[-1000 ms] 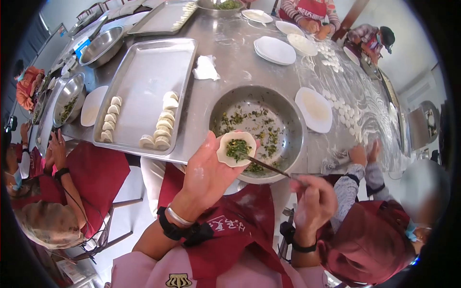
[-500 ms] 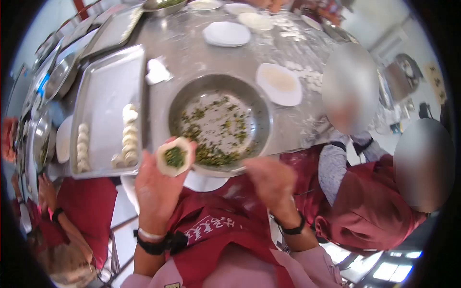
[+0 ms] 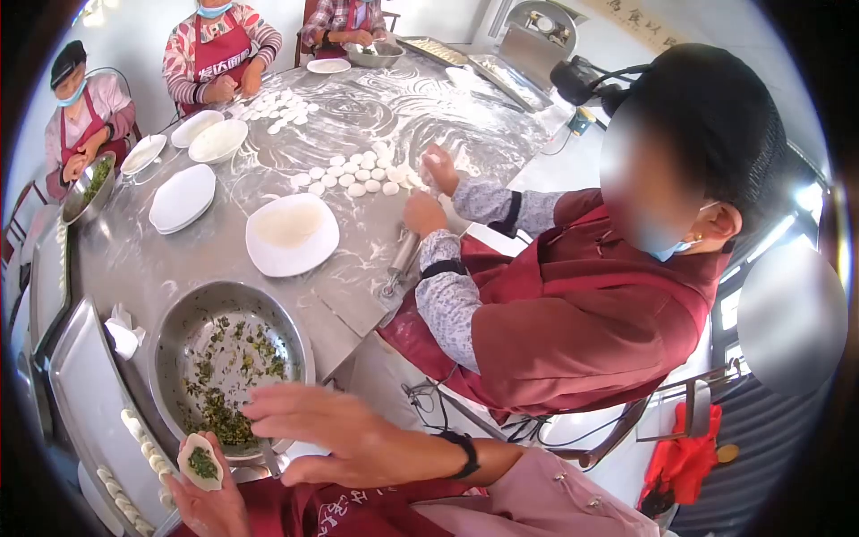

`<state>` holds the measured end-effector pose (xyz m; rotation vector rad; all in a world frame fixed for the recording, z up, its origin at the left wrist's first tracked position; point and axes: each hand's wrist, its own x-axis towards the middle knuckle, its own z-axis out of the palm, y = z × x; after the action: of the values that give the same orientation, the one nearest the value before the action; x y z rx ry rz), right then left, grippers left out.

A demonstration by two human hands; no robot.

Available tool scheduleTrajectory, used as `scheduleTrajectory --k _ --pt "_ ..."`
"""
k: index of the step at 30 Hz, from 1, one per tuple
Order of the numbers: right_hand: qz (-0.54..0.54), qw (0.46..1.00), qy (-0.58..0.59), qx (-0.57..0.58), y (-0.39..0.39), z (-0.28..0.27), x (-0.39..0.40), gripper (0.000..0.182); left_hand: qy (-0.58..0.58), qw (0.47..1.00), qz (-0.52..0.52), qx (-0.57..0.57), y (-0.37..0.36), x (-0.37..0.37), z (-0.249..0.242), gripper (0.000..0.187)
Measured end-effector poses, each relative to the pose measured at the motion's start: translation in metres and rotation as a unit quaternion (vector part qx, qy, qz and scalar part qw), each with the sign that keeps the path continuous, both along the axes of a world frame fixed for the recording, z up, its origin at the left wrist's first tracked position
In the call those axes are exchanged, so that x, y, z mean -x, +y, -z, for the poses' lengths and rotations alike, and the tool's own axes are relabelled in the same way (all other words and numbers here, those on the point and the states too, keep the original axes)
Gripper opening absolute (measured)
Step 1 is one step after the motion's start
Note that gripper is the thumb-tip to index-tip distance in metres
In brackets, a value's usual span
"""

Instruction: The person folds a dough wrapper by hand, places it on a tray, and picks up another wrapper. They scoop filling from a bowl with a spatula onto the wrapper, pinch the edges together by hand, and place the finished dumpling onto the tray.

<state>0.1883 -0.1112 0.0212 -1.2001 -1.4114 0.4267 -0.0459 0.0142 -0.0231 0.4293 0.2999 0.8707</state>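
The wrapper (image 3: 200, 461) sits in your left hand (image 3: 213, 508), at the lower left of the view, just beside the near side of the steel bowl (image 3: 308, 358). It carries green filling (image 3: 202, 463) at its centre and is unsealed. Your left hand is closed lightly about the wrapper's edge; the palm beneath is hidden and the wrist is cut off by the lower border.

Your right hand (image 3: 335, 434) extends over the near rim, thumb and fingers apart, slightly blurred. A metal utensil (image 3: 270, 458) shows by the thumb; its ends are obscured, and it appears to lean on the rim, though contact cannot be confirmed.

Chopped filling lies in the bowl, partly covered by your fingers. Left of the bowl, the tray (image 3: 82, 371) holds dumplings (image 3: 148, 447) and is cut off below. Beyond the bowl is a square plate (image 3: 293, 234). Past it, a co-worker's hands (image 3: 426, 213) are near the dough pieces (image 3: 358, 172).
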Motion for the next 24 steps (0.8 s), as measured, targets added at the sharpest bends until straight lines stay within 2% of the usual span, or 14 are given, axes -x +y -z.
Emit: scheduleTrajectory --k 4,9,16,24 --pt "-0.034 0.989 0.034 -0.142 -0.028 -0.099 -0.044 0.048 -0.043 0.999 0.033 0.001 -0.002 -0.002 -0.002 0.057" --pt "-0.075 0.968 0.081 -0.226 -0.049 -0.145 -0.06 0.04 0.012 0.999 0.038 -0.01 -0.013 -0.024 -0.024 0.06" --pt "-0.07 0.964 0.102 -0.236 -0.054 -0.152 -0.061 0.03 0.018 0.999 0.028 -0.011 -0.013 -0.028 -0.023 0.062" --pt "-0.028 0.975 0.13 -0.18 -0.048 -0.127 -0.054 0.018 0.005 1.0 0.011 0.01 -0.007 -0.032 -0.008 0.065"
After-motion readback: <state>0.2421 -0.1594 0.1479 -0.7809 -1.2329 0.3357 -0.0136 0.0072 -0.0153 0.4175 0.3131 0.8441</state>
